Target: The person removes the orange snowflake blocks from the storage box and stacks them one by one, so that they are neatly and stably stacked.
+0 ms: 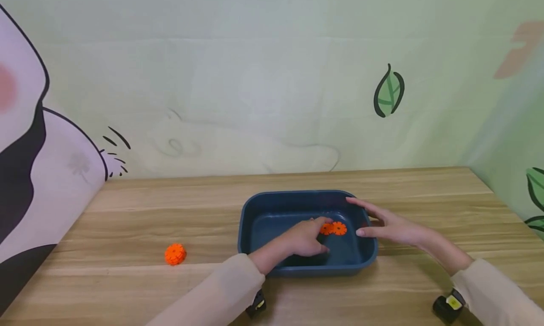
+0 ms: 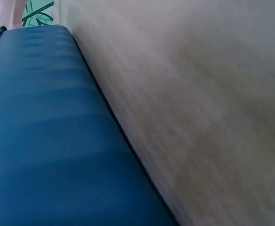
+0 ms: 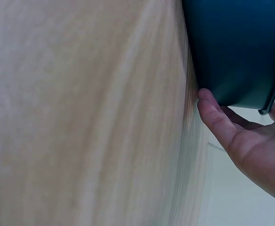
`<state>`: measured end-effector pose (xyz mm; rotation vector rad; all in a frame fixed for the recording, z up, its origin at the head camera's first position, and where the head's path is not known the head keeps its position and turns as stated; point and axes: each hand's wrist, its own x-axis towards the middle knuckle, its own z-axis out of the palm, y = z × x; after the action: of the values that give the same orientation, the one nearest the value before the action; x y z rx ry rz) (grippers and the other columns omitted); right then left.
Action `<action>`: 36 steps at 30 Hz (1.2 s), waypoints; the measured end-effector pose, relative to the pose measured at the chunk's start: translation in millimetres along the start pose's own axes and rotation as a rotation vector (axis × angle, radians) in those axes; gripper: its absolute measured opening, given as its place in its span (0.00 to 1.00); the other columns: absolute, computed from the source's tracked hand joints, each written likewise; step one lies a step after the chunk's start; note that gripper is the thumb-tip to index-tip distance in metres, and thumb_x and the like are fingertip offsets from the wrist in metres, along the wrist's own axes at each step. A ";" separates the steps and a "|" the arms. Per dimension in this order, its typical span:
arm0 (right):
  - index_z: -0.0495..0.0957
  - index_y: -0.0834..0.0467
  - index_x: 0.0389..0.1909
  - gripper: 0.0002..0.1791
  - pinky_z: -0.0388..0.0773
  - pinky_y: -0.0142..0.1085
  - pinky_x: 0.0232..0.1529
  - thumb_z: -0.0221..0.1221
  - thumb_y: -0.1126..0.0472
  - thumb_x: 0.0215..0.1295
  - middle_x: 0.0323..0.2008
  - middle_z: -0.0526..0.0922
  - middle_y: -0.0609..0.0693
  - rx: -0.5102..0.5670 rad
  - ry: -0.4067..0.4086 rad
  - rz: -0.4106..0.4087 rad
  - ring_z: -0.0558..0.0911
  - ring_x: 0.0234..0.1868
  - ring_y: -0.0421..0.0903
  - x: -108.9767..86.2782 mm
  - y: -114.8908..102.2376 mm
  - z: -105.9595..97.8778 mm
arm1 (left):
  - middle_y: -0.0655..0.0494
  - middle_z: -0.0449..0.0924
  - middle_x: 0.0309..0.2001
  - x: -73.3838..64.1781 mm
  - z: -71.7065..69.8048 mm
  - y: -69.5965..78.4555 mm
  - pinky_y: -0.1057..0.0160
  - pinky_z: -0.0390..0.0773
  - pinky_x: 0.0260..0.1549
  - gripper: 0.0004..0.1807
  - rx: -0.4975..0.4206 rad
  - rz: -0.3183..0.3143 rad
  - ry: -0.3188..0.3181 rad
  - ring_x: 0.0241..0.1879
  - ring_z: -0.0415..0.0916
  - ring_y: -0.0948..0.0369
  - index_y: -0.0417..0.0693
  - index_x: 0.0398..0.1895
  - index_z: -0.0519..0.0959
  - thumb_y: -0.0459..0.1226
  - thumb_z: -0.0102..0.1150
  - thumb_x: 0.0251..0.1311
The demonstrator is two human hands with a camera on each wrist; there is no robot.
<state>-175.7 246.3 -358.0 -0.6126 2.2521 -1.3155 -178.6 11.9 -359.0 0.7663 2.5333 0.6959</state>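
Observation:
A dark blue rectangular bin [image 1: 312, 270] stands on the table, its long side toward me. Inside, toward its right end, lie two orange notched flower-shaped discs [image 1: 339, 228] side by side. My left hand [image 1: 303, 237] reaches over the front rim into the bin, its index fingertip at the left disc and its thumb spread apart below. At the right end, my right hand [image 1: 393, 227] grips the bin wall, with the thumb over the rim on the inside. In the right wrist view, other fingers [image 3: 217, 120] of this hand press the outer wall low down near the table.
A small pile of orange notched discs [image 1: 175, 254] sits on the wooden table [image 1: 140, 222], left of the bin. A printed cloth backdrop [image 1: 255, 90] rises along the table's far edge. Dark wrist cameras [image 1: 448, 307] hang below the sleeves.

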 end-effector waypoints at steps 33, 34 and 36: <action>0.45 0.53 0.71 0.38 0.54 0.60 0.59 0.53 0.58 0.65 0.69 0.37 0.66 -0.018 0.016 -0.010 0.44 0.66 0.70 0.9 0.6 0.3 | 0.59 0.73 0.28 -8.2 4.7 2.5 0.67 0.71 0.30 0.11 0.300 0.049 0.061 0.30 0.69 0.61 0.46 0.34 0.78 0.37 0.66 0.48; 0.45 0.53 0.71 0.38 0.54 0.60 0.59 0.54 0.58 0.64 0.69 0.37 0.66 -0.017 0.017 -0.011 0.44 0.66 0.70 0.8 0.7 0.3 | 0.59 0.73 0.27 -8.7 4.4 2.5 0.68 0.70 0.29 0.10 0.280 0.053 0.055 0.28 0.68 0.62 0.46 0.33 0.78 0.37 0.66 0.48; 0.45 0.53 0.71 0.38 0.55 0.60 0.59 0.54 0.57 0.64 0.69 0.37 0.66 -0.018 0.017 -0.007 0.45 0.65 0.70 0.5 0.7 0.1 | 0.60 0.71 0.23 -10.1 3.5 1.7 0.70 0.68 0.24 0.06 0.231 0.076 0.053 0.24 0.67 0.63 0.46 0.30 0.79 0.35 0.66 0.48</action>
<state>-176.2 246.2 -358.8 -0.6184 2.2795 -1.3101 -168.4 8.4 -358.5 0.9363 2.6763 0.4569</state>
